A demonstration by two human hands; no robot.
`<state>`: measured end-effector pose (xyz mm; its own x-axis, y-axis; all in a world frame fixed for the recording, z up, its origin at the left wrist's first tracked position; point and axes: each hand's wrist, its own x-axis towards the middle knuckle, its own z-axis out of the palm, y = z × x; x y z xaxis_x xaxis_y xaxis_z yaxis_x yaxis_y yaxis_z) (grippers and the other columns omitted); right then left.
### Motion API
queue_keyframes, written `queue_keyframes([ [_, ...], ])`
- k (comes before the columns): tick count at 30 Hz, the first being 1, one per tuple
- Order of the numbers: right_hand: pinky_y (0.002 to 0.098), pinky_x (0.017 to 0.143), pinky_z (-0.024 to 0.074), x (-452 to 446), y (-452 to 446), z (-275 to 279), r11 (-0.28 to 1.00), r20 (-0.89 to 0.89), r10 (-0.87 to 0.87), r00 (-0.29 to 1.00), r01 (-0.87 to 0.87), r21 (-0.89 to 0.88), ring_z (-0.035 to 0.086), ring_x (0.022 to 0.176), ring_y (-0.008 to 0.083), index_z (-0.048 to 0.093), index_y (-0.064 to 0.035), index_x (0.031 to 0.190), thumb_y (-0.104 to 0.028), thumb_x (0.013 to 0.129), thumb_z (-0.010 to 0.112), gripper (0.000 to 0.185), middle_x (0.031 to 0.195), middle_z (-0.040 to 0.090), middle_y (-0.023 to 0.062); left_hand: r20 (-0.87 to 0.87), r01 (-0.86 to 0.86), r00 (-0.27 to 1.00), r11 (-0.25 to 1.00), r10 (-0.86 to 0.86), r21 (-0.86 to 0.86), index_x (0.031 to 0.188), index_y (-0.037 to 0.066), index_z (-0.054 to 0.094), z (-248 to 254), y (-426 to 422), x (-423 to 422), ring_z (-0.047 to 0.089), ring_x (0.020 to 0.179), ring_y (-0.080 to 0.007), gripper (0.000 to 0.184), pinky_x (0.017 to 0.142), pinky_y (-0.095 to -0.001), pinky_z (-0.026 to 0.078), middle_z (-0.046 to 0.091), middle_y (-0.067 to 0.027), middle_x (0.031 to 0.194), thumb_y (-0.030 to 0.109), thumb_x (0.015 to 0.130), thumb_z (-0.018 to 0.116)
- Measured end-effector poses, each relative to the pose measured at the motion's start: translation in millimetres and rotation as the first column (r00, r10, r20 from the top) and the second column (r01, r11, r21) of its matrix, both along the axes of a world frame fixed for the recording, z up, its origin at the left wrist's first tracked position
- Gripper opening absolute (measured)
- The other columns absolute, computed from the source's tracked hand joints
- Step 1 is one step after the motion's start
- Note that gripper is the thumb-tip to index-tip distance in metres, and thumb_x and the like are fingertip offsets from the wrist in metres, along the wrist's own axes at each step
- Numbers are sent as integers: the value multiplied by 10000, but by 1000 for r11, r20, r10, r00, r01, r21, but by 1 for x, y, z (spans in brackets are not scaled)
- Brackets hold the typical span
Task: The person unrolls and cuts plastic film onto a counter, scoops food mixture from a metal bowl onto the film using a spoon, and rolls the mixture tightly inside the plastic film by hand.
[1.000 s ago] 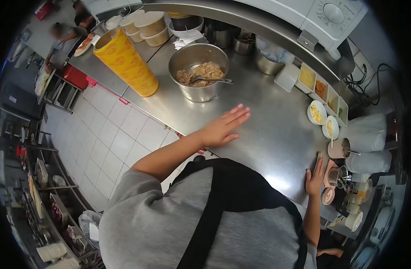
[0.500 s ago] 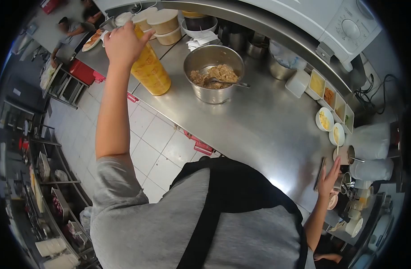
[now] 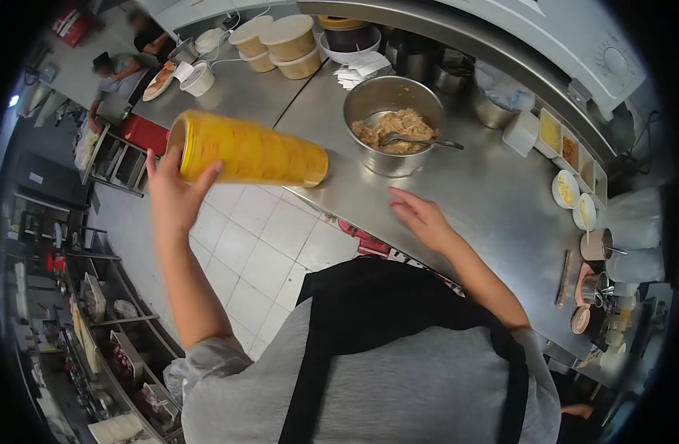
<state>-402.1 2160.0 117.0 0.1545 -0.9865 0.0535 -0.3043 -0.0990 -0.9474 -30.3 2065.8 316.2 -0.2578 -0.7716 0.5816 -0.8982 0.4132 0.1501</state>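
My left hand [image 3: 178, 189] grips one end of a big yellow roll of cling film [image 3: 254, 152] with red print. The roll lies nearly level over the counter's front edge, its hollow end towards my palm. My right hand [image 3: 426, 222] is open and holds nothing, fingers stretched towards the left above the near edge. Beyond it stands a steel pot [image 3: 393, 161] with a tan, shredded-looking food mix [image 3: 398, 126] inside. A spoon [image 3: 422, 140] rests in the mix, its handle over the rim.
Lidded tubs [image 3: 290, 38] stand at the back of the steel counter [image 3: 495, 222]. Along the right are a container with divided toppings [image 3: 569, 150], small white bowls [image 3: 565, 189] and cups with utensils [image 3: 595, 287]. Two people [image 3: 121, 74] are far left, beyond the tiled floor [image 3: 261, 229].
The cling film roll has gone from upright on the counter to lifted and tipped sideways in my left hand. My right hand has moved left from the counter's right end.
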Motion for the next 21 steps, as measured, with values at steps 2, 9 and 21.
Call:
queue_keyframes([
  [2, 342, 909, 489, 27, -37, -26, 998, 103, 6, 995, -12, 65, 620, 1051, 237, 492, -77, 1368, -299, 976, 565, 457, 1165, 634, 163, -142, -28, 989, 999, 33, 40, 1006, -17, 646, -11, 8, 12, 649, 911, -291, 391, 1084, -425, 320, 697, -134, 900, 259, 762, 779],
  [9, 350, 965, 429, 106, -112, -44, 878, 569, -224, 791, -90, 471, 545, 1148, 198, 320, -108, 1473, -406, 1003, 484, 579, 1272, 559, 116, -724, 129, 685, 965, 78, 227, 1060, -79, 640, -51, 23, 55, 617, 834, -115, 329, 766, -277, 503, 686, -88, 917, 175, 866, 717],
  [21, 312, 830, 474, 9, 64, 17, 858, 643, -503, 577, 242, 454, 585, 979, 178, 339, -171, 1451, -105, 946, 579, 563, 1084, 615, 109, -878, 554, 429, 705, 215, 443, 1172, -43, 594, -119, 62, -22, 628, 912, -127, 314, 817, -269, 509, 673, -78, 1023, 169, 942, 625],
])
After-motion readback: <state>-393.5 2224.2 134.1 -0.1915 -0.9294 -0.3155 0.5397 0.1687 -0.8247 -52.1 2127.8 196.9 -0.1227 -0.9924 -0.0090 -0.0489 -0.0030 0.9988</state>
